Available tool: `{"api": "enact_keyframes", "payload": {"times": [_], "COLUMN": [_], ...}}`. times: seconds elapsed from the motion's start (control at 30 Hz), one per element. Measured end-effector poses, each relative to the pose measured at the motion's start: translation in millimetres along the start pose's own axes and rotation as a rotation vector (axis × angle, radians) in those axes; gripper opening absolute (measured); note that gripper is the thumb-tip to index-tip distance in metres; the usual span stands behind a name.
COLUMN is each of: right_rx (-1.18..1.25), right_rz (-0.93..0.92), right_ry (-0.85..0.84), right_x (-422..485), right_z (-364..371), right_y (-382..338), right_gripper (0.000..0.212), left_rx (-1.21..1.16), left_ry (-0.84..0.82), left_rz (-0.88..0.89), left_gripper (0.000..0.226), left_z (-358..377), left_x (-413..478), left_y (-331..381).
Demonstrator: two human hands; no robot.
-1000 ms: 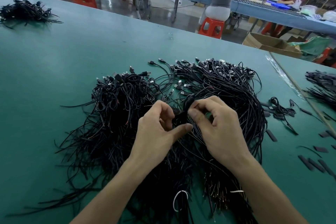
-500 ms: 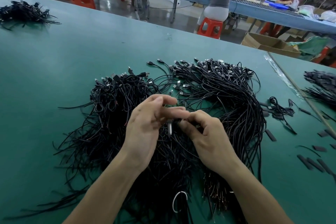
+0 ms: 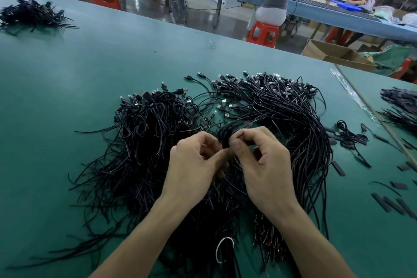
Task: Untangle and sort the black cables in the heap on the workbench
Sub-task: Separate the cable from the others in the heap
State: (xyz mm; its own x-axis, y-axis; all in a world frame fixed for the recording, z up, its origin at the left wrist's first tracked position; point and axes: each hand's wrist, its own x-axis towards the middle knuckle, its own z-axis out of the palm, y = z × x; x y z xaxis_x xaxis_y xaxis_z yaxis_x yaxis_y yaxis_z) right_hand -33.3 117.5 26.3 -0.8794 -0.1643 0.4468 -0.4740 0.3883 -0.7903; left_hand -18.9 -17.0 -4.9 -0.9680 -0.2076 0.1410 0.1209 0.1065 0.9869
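Note:
A big heap of thin black cables (image 3: 144, 142) with USB plugs at the far ends spreads over the green workbench (image 3: 67, 70). Both hands meet above the middle of it. My left hand (image 3: 194, 165) pinches a small bunch of black cables (image 3: 225, 135) with thumb and curled fingers. My right hand (image 3: 261, 165) pinches the same bunch from the right, fingers curled. The bunch arches up between the two hands. A white tie (image 3: 222, 253) loops round cables near the front edge.
A smaller pile of black cables (image 3: 29, 14) lies at the far left. More cables (image 3: 399, 106) and short black sleeves (image 3: 392, 204) lie to the right, past a seam in the bench. Beyond the bench are red stools, a cardboard box and two people at another table.
Both hands moved slightly away from me and gathered a thicker bunch; half a second ago they pinched a single plug end lower down.

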Motion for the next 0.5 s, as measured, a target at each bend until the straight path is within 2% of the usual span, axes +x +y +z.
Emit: {"api": "enact_keyframes", "payload": {"times": [0.1,0.2,0.23,0.3,0.4,0.5], "right_rx": [0.101,0.05,0.027,0.024,0.062,0.079], "right_rz": [0.061,0.091,0.1,0.135,0.171,0.223], "right_ry": [-0.035,-0.06,-0.073,-0.107,-0.123,-0.162], "right_x": [-2,0,0,0,0,1], "right_z": [3,2,1,1,0,1], "right_y": [1,4,5,7,9,11], "right_gripper": [0.012,0.012,0.01,0.009,0.012,0.013], "left_rx": [-0.29,-0.563,-0.598,-0.552,-0.36,-0.227], "left_ry": [-0.058,-0.08,-0.081,-0.073,-0.122,-0.198], "left_rz": [-0.107,-0.172,-0.175,-0.111,0.025,0.078], "left_gripper": [0.005,0.026,0.026,0.012,0.033,0.033], "left_z": [-2,-6,-6,-7,-11,-20], "left_x": [2,5,5,5,5,8], "left_y": [4,9,12,14,11,14]}}
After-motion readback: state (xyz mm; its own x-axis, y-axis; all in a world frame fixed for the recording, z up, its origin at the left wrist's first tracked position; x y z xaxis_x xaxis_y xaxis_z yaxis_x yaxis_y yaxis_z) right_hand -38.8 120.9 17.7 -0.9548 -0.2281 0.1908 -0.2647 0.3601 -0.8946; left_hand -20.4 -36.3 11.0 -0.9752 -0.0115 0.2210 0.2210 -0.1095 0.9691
